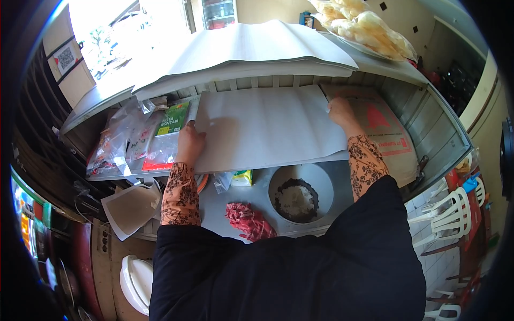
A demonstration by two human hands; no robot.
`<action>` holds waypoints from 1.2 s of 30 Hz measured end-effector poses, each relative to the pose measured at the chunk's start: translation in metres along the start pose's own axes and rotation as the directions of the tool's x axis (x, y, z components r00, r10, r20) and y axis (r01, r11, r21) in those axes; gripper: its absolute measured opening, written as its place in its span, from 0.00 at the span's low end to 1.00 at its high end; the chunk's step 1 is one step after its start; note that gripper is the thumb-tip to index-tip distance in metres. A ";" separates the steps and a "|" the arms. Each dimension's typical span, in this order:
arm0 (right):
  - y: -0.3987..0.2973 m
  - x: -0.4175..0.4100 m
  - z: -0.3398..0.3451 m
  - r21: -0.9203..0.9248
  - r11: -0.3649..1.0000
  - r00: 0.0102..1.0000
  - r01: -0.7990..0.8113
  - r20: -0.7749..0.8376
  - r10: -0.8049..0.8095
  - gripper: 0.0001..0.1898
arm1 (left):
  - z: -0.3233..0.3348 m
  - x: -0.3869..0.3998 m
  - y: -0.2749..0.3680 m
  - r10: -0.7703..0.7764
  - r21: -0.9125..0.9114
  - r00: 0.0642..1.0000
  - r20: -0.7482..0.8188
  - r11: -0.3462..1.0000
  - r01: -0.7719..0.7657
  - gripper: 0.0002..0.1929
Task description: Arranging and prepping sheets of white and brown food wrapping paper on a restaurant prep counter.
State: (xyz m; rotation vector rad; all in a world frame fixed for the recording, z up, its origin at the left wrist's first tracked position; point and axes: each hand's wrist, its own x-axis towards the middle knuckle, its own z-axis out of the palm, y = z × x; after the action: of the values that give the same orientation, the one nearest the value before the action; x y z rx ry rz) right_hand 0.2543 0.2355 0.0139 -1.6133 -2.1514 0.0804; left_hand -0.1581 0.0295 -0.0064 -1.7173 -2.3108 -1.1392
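A stack of large pale paper sheets (265, 124) lies on the upper metal shelf before me. My left hand (191, 142) grips its left edge, beside a green receipt book (173, 118) and clear plastic bags (130, 124). At the upper right edge, my right hand (341, 112) pinches the paper, next to a brown printed paper sack (381, 128). On the lower metal surface, a round pot (327, 188) with white powdery matter inside stands near a crumpled red cloth (251, 222). More large sheets (257, 44) lie on the top ledge.
Bags of pale puffy food (365, 28) rest on the top ledge at right. A white paper-lined container (130, 206) is at lower left, above a white lidded bin (136, 285). White plastic chairs (453, 212) stand at right. A yellow-green packet (241, 178) lies under the shelf edge.
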 end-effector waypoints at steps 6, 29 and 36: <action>-0.025 -0.014 0.001 -0.285 0.957 0.996 0.048 0.092 -0.022 0.11 | -0.002 -0.005 0.001 0.016 0.231 1.000 -0.005 0.973 -0.014 0.24; 0.099 -0.270 -0.048 0.814 0.548 0.414 -0.193 -0.438 0.798 0.29 | 0.049 -0.089 0.125 0.605 -0.192 0.780 0.160 0.794 -0.577 0.23; 0.090 -0.297 -0.039 0.988 -0.153 0.547 -0.009 0.133 0.827 0.24 | 0.051 -0.092 0.128 0.583 -0.204 0.795 0.169 0.809 -0.551 0.22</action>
State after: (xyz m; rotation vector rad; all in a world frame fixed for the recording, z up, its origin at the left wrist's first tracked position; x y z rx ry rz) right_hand 0.4144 -0.0194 -0.0722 -1.0480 -0.3211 0.9588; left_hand 0.0044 -0.0011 -0.0170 -2.4720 -1.6079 -1.0381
